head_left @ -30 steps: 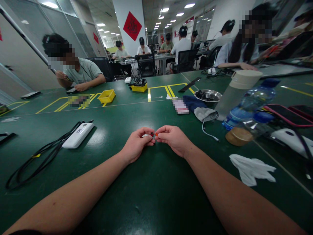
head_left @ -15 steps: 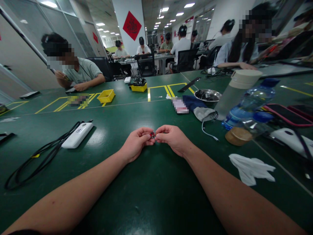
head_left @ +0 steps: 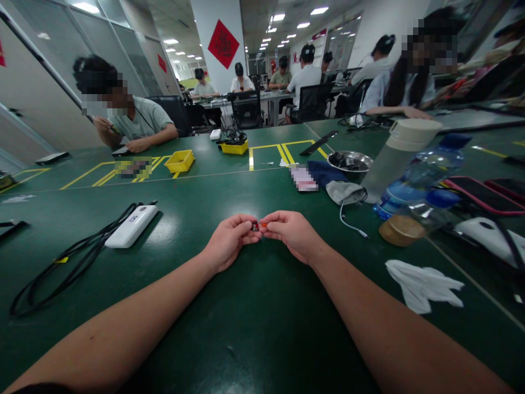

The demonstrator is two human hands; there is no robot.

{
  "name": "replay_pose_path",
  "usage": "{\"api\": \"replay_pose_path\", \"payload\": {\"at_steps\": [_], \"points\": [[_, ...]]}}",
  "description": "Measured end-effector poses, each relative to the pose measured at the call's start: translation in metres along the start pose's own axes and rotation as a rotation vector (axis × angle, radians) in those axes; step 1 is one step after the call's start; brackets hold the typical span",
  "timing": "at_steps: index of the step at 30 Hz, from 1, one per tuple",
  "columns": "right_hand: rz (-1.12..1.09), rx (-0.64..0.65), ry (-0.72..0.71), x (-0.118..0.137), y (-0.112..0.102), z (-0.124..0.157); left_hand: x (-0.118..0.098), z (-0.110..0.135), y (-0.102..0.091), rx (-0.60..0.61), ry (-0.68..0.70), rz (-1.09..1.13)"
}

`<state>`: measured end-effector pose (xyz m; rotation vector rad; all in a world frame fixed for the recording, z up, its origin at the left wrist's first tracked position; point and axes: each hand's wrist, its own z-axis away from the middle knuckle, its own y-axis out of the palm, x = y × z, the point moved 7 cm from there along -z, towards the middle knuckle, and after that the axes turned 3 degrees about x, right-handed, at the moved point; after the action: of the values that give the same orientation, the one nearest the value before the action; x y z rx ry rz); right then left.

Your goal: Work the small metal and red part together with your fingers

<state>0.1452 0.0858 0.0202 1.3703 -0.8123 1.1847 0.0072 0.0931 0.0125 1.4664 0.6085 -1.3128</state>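
Note:
My left hand point(head_left: 229, 241) and my right hand point(head_left: 291, 232) meet over the middle of the green table point(head_left: 254, 328), fingertips almost touching. Both are closed in a pinch. Between them sits a tiny dark and red part point(head_left: 255, 225) held by the left fingers, and a small orange part point(head_left: 264, 224) pinched by the right fingers. The two parts are side by side; I cannot tell whether they are joined. Both wrists rest on the table.
A white power bank point(head_left: 131, 226) with black cables point(head_left: 61, 262) lies at left. At right stand a metal bowl point(head_left: 349, 161), a beige-lidded bottle point(head_left: 394, 158), a water bottle point(head_left: 418, 175), phones point(head_left: 479, 194) and a white tissue point(head_left: 424, 284). Yellow trays point(head_left: 179, 161) and seated people are beyond.
The hands stay together in the same place. The orange part shows again between the fingertips after being mostly hidden half a second ago.

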Motion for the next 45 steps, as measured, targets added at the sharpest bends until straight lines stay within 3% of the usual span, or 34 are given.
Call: {"api": "replay_pose_path", "payload": {"at_steps": [14, 21, 27, 32, 39, 45], "points": [[0.164, 0.014, -0.098, 0.000, -0.001, -0.001, -0.002, 0.000, 0.005, 0.048, 0.094, -0.145], [0.334, 0.027, -0.253, 0.004, 0.000, -0.006, -0.004, 0.000, 0.005, 0.058, 0.138, -0.186], [0.476, -0.038, -0.374, 0.013, -0.001, -0.002, -0.007, 0.001, 0.002, 0.010, 0.168, -0.337], [0.592, -0.042, -0.441, 0.017, 0.002, 0.002, -0.015, -0.001, -0.003, -0.070, 0.275, -0.545], [0.793, -0.026, -0.554, 0.032, 0.014, 0.012, -0.024, 0.003, -0.002, -0.108, 0.349, -0.595], [0.807, -0.045, -0.535, 0.033, 0.014, 0.013, -0.026, 0.006, 0.002, -0.088, 0.408, -0.647]]}}
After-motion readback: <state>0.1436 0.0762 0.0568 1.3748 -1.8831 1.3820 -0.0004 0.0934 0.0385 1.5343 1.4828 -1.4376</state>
